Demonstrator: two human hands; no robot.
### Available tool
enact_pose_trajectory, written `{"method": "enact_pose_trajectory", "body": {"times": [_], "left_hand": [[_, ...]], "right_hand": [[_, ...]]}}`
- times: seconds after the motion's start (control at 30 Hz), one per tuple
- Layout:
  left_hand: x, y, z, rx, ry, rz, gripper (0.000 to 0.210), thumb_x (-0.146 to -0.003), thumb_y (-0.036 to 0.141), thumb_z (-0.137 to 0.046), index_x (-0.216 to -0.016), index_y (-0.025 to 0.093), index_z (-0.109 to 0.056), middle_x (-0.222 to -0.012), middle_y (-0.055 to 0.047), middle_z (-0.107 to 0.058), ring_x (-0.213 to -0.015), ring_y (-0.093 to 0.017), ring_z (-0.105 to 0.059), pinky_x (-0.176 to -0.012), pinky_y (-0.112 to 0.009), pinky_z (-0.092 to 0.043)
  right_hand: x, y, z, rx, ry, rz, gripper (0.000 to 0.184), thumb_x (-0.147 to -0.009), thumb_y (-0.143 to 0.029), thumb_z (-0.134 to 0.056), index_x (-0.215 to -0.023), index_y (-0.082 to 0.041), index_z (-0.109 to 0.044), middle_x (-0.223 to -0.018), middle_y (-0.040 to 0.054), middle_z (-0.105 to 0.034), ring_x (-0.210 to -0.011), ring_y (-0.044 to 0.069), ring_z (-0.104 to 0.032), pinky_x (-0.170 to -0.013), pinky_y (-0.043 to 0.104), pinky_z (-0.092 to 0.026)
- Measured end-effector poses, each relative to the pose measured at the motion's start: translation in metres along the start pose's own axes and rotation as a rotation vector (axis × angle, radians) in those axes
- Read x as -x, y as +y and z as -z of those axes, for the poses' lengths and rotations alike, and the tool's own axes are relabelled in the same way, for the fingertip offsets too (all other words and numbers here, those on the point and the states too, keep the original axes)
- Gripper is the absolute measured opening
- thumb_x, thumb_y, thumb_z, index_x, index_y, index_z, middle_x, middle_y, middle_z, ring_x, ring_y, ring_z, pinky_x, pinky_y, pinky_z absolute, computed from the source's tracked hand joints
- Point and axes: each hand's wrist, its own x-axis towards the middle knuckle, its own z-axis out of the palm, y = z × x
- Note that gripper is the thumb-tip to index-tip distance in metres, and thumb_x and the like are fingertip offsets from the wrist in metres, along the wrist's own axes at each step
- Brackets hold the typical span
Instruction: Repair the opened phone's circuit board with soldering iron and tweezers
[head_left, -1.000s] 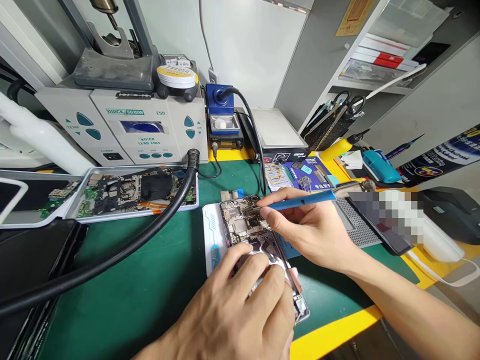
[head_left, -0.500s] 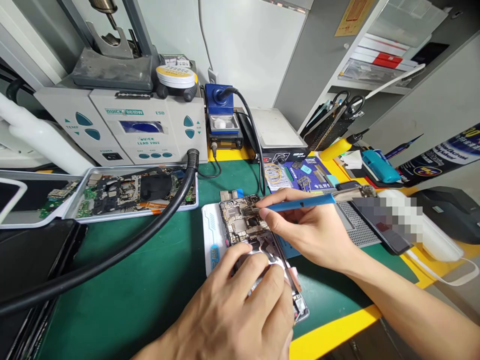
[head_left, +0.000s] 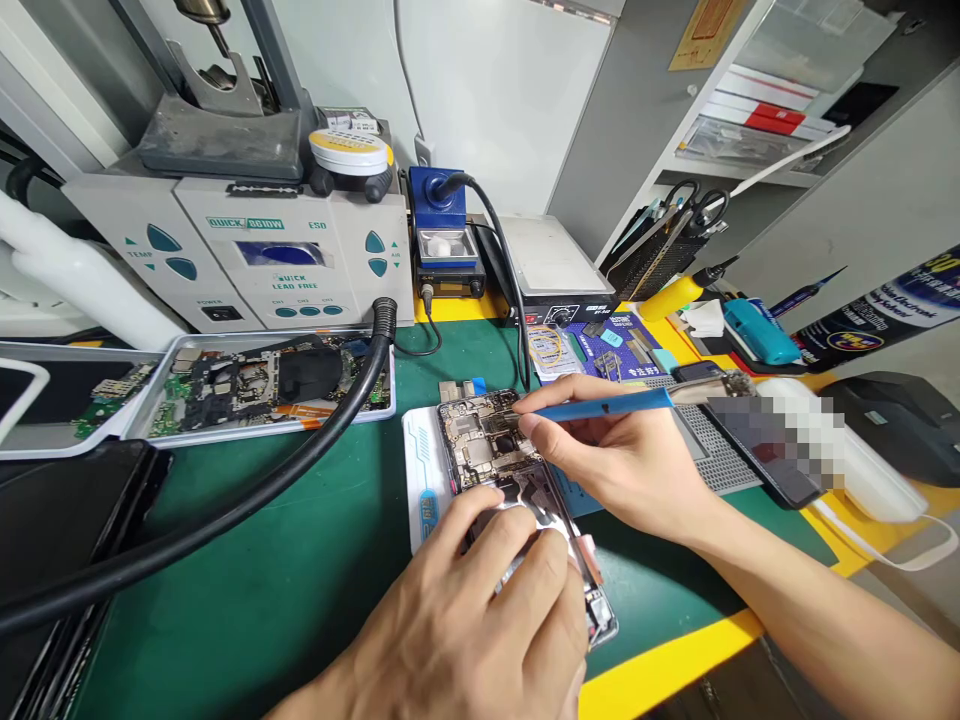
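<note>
An opened phone with its circuit board bared lies at a slant on a white and light-blue pad. My left hand bends its fingers over the lower half of the phone and grips it there; the thumb is hidden. In my right hand is a slim blue-handled tool, pinched between thumb and fingers. Its working tip is covered by the fingertips, just over the upper right of the board. A flex cable sticks out above the phone's top edge.
A hot-air station stands behind, its thick black hose crossing the left of the green mat. Trays of boards sit back left. A soldering stand, a flat-topped heating unit and another phone are further right.
</note>
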Motion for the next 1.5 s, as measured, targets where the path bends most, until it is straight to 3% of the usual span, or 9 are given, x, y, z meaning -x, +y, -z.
{"method": "enact_pose_trajectory", "body": {"times": [0.43,0.6,0.83,1.23,1.37,1.5], "left_hand": [[-0.0005,-0.0025,-0.0017,-0.005,0.021,-0.026,0.020,-0.090,0.018,-0.056,-0.102,0.013,-0.071,-0.098,-0.007,-0.071,-0.096,-0.028,-0.063,-0.090,-0.050,-0.053],[-0.0003,-0.0015,-0.0011,-0.005,0.001,-0.002,0.021,-0.092,0.016,-0.053,-0.103,0.012,-0.071,-0.101,-0.008,-0.071,-0.099,-0.028,-0.063,-0.094,-0.051,-0.053],[0.0007,-0.0019,-0.0012,-0.022,0.005,-0.014,0.020,-0.092,0.017,-0.054,-0.102,0.012,-0.070,-0.099,-0.009,-0.071,-0.098,-0.027,-0.064,-0.093,-0.050,-0.053],[0.0000,-0.0007,0.0007,-0.004,0.001,-0.002,0.021,-0.093,0.017,-0.054,-0.104,0.012,-0.071,-0.101,-0.008,-0.071,-0.100,-0.027,-0.063,-0.094,-0.050,-0.053],[-0.0010,-0.0007,0.0008,0.001,0.002,0.004,0.021,-0.093,0.018,-0.055,-0.104,0.012,-0.071,-0.101,-0.008,-0.071,-0.101,-0.027,-0.063,-0.094,-0.050,-0.053],[-0.0008,-0.0002,0.0001,0.005,0.007,0.009,0.021,-0.093,0.018,-0.054,-0.105,0.013,-0.072,-0.102,-0.007,-0.072,-0.101,-0.028,-0.062,-0.095,-0.050,-0.051]], "right_hand": [[-0.0022,-0.0027,0.0011,0.059,0.002,0.050,0.012,-0.089,-0.026,-0.073,-0.094,-0.017,-0.079,-0.085,0.0034,-0.075,-0.063,0.010,-0.062,-0.049,0.018,-0.048],[-0.0017,-0.0027,0.0011,0.046,0.009,-0.004,0.011,-0.089,-0.026,-0.073,-0.091,-0.016,-0.077,-0.079,0.0027,-0.073,-0.052,0.008,-0.055,-0.042,0.018,-0.042],[-0.0010,-0.0029,0.0010,0.034,0.014,-0.007,0.016,-0.089,-0.031,-0.074,-0.094,-0.017,-0.078,-0.081,0.0042,-0.074,-0.053,0.010,-0.056,-0.042,0.020,-0.043],[-0.0013,-0.0033,0.0014,0.087,0.006,0.028,0.013,-0.089,-0.027,-0.074,-0.095,-0.017,-0.080,-0.087,0.0038,-0.077,-0.068,0.013,-0.066,-0.053,0.019,-0.051],[-0.0011,-0.0037,0.0013,0.059,0.016,0.014,0.011,-0.089,-0.026,-0.073,-0.092,-0.017,-0.079,-0.083,0.0028,-0.076,-0.059,0.010,-0.062,-0.048,0.018,-0.048],[-0.0016,-0.0027,0.0015,0.087,0.002,0.037,0.013,-0.089,-0.027,-0.074,-0.096,-0.018,-0.080,-0.087,0.0024,-0.077,-0.069,0.012,-0.067,-0.055,0.017,-0.052]]}}
